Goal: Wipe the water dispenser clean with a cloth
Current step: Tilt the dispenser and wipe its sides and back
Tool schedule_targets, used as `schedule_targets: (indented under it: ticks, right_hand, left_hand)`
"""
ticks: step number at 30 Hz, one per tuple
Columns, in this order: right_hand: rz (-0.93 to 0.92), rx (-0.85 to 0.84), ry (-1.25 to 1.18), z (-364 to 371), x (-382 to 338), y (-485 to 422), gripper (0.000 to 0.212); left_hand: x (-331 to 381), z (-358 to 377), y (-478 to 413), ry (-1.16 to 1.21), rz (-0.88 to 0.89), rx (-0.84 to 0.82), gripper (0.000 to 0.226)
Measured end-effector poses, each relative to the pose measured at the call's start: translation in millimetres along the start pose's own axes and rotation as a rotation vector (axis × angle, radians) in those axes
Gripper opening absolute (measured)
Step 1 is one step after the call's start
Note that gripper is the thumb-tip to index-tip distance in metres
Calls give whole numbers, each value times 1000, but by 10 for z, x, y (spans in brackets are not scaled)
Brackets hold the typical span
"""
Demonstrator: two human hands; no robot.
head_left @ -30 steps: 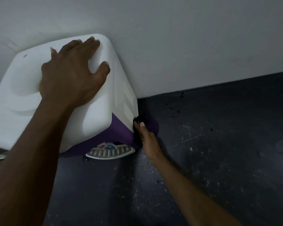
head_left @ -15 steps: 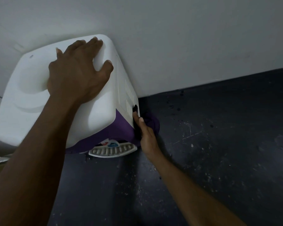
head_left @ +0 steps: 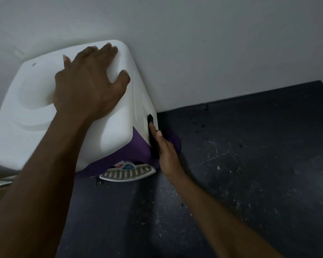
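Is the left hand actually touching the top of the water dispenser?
Touching. The head view shows the left hand lying flat on the water dispenser, palm and fingers against its white top.
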State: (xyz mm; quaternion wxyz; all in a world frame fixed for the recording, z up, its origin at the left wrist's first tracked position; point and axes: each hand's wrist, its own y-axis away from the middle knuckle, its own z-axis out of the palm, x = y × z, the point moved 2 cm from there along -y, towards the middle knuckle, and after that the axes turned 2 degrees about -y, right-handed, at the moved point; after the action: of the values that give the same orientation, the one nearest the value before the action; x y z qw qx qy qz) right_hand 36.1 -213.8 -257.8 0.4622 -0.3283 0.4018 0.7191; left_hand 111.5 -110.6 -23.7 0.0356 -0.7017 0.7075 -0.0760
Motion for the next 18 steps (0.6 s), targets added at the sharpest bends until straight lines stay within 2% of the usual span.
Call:
schedule_targets:
  ticks: [3,10,15,18]
  right_hand:
    - [-13,-3,-25,43,31,111,57]
    - [-26,17,50,78,-186,-111,49]
    - [-79,-31,27,145,-125,208,55]
    - [-83,-32,30,158,-190,170,52]
  left_hand:
    - [3,-3,3,-2,0,6,59]
    - [-15,16,-3,-11,16,3,59]
    - [-19,15,-4,-11,17,1,60]
    - [0,1,2,-5,1,6,59]
